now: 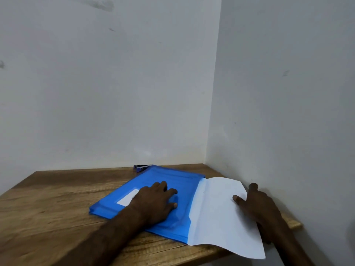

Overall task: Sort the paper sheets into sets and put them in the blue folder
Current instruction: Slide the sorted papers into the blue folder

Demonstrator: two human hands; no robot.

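Head view: left hand (153,200) flat on blue folder (172,179), right hand (257,204) pinches paper sheets (217,217), stapler (141,167) beyond folder.

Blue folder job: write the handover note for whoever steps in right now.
Left hand lies flat on the blue folder, pressing it to the table.
Right hand pinches the paper sheets at their right edge, thumb on top.
Done: sheets partly inside the folder's open end, most sticking out.
Left: slide them fully in.
Stapler sits behind the folder.

Left hand (155,200) flat on blue folder (172,177), right hand (259,204) holding paper sheets (217,214)
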